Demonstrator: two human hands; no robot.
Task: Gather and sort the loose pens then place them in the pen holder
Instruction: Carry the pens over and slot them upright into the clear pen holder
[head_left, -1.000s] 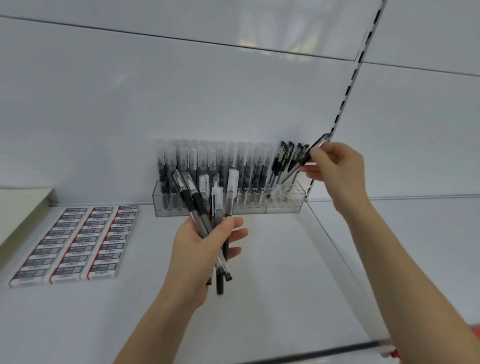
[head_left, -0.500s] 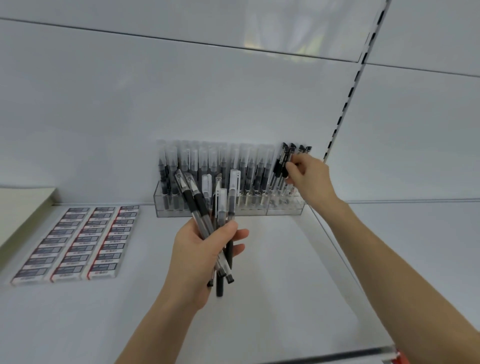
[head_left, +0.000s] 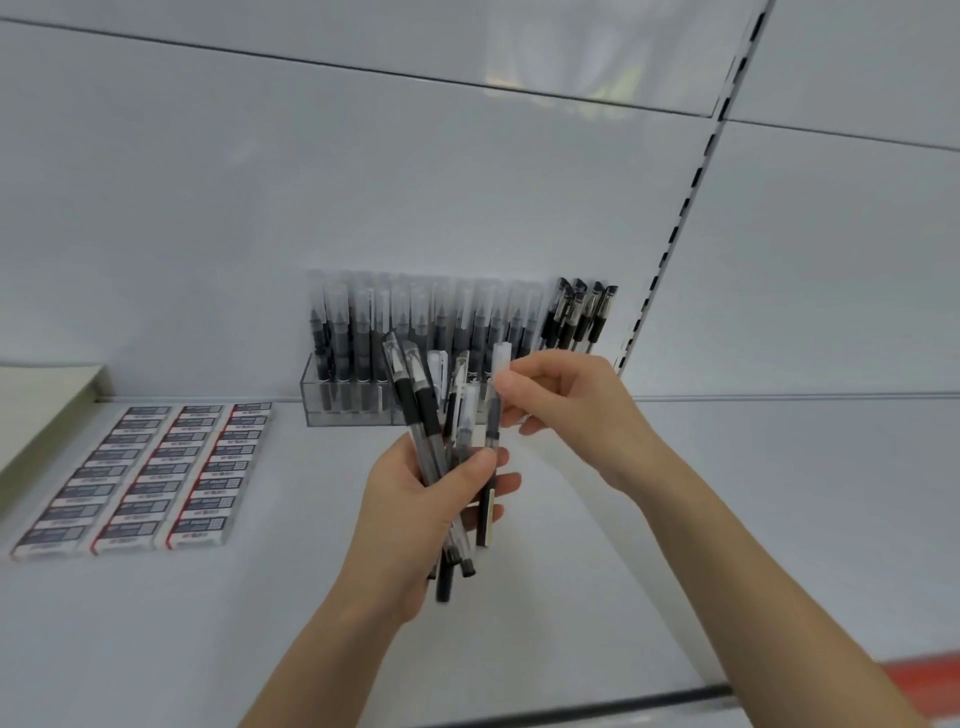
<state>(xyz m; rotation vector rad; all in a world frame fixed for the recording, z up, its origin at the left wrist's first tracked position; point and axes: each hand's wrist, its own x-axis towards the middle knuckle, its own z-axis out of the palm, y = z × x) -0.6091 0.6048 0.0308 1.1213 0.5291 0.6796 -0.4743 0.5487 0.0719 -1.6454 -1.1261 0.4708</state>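
At a white store shelf (head_left: 727, 519), a person's left hand (head_left: 415, 499) grips a fanned bundle of loose pens (head_left: 431, 415), with fingers and thumb curled round the barrels. The right hand (head_left: 566, 410) pinches a clear-capped pen (head_left: 492, 421) near its cap, at the bundle's right edge, between thumb and fingertips. Behind them the pen holder (head_left: 332, 400) stands at the back of the shelf, nearly full, with black-grip pens (head_left: 576, 317) at its right end. Drawing that pen out could drag its neighbours from the splayed grip and scatter them over the shelf. The cap alone might also slip off.
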